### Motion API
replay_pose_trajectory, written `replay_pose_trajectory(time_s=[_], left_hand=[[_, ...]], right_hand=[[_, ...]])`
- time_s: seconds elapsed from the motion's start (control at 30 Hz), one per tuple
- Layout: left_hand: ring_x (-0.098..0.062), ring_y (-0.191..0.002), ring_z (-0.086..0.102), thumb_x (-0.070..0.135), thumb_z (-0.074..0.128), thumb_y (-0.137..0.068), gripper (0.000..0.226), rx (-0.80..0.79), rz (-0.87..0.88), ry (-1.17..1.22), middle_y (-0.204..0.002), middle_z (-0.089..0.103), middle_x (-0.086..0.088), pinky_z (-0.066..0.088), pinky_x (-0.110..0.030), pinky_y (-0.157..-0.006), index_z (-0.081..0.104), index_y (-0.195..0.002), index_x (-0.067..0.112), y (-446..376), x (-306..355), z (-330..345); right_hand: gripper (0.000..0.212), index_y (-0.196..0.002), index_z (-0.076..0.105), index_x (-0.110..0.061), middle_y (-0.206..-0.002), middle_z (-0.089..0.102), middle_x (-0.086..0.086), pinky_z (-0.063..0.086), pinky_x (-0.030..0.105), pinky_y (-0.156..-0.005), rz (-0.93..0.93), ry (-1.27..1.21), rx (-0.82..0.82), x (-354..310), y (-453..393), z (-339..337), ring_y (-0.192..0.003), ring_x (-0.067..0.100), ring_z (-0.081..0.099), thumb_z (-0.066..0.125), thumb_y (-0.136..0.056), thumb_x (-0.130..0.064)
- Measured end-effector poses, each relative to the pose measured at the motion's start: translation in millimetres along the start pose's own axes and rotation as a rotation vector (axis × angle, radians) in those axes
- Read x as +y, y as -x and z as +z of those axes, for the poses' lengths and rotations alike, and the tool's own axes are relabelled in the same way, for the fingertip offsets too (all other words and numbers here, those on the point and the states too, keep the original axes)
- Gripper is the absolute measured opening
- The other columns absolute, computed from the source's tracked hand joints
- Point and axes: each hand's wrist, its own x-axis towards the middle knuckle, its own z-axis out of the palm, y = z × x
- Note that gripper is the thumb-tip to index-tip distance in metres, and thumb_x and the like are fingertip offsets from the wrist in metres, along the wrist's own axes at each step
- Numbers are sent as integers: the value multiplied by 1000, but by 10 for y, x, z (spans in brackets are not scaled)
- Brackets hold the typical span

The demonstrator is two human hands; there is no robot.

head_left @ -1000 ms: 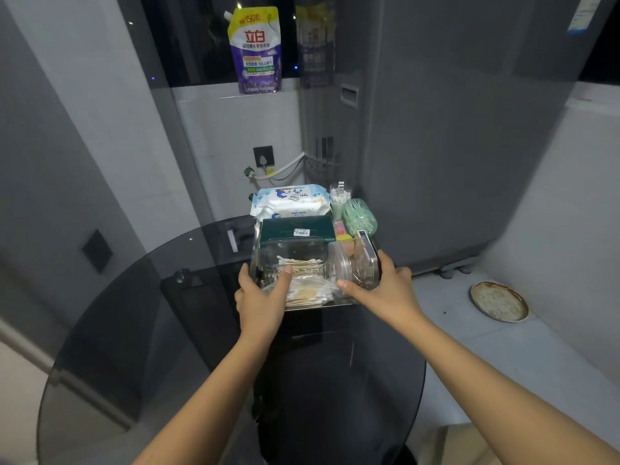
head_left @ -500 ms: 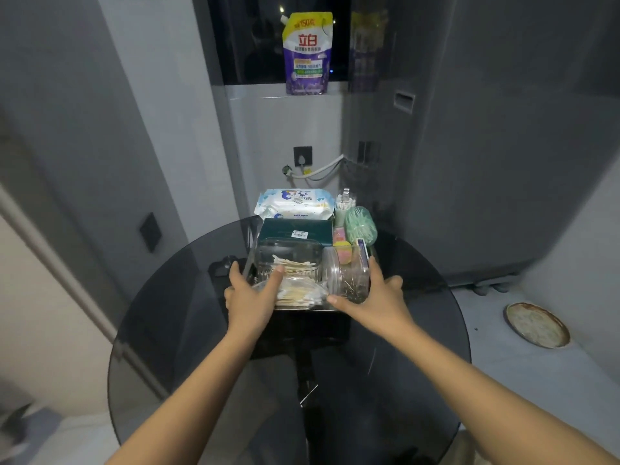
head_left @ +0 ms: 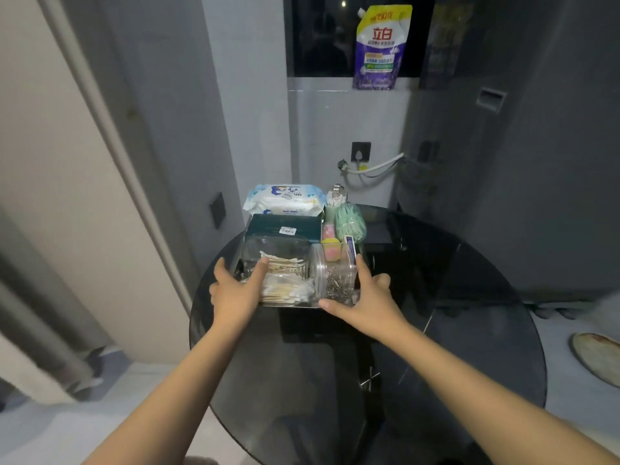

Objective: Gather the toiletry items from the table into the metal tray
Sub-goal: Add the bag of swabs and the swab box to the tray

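**Glass worktop, tray loaded, both hands on its sides**

Smoked glass forms the round worktop; its near surface carries nothing that I can make out. Both forearms reach forward over it.

Left hand: thumb laid over the tray's near-left corner, onto the bag of cotton swabs; the fingers curl down the outer left wall. Right hand: thumb along the near edge, the other fingers wrapped up the right wall. The hands stand apart, one per side, each gripping the metal tray. Judgement: a two-sided hold suits a full, top-heavy load, for sliding or lifting it level.

The tray lies between the hands, at the far-left part of the worktop. Whether it rests on the glass or is raised I cannot tell.

Contents, near to far: swab bag; clear round jar lying on its side, with small metal pieces inside; clear box; dark green box; green bundle; wipes pack at the back. Packing is tight, tall items rearward, probably so nothing tips.

Judgement: gathering looks complete.
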Motion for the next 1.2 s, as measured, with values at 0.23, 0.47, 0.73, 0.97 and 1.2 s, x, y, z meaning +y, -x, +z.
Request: replay_pose_trajectory(time_s=[0.23, 0.47, 0.73, 0.97, 1.2], left_hand=[[-34, -137, 33, 58, 62, -77, 92, 106, -4, 51, -150, 31, -17, 30, -46, -112, 19, -148, 18, -151, -199, -404], [-36, -131, 39, 55, 61, -79, 87, 146, -31, 103, -147, 32, -18, 33, -45, -109, 20, -146, 17, -197, -263, -617], [-37, -131, 39, 54, 62, -79, 87, 162, -48, 106, -148, 30, -17, 33, -45, -109, 21, -146, 16, -226, -310, -673], [-37, -137, 28, 52, 61, -81, 86, 171, -63, 63, -148, 24, -18, 27, -47, -111, 20, -147, 17, -160, -297, -649], [-29, -142, 21, 60, 50, -62, 98, 188, 90, -60, -151, 26, -15, 16, -49, -117, 23, -146, 17, 31, -129, -647]], right_hand=[[118, -146, -11, -34, -134, 19, 5, 33, 26, -108, -88, 38, -141, -225, 74, 265, -125, 19, 41, 67, -64, -66], [114, -146, -13, -32, -133, 21, 3, 34, 17, -93, -140, 71, -194, -360, 140, 385, -107, 10, 44, 67, -70, -60], [112, -146, -15, -31, -135, 21, 3, 35, 17, -95, -156, 68, -214, -414, 179, 423, -110, 10, 48, 66, -73, -57], [109, -146, -16, -34, -136, 24, 5, 37, 23, -102, -157, 32, -221, -438, 188, 421, -111, 12, 52, 64, -74, -56], [79, -147, 17, -26, -144, 32, 7, 32, 30, -107, -205, -22, -104, -511, 239, 199, -134, 20, 34, 62, -84, -39]])
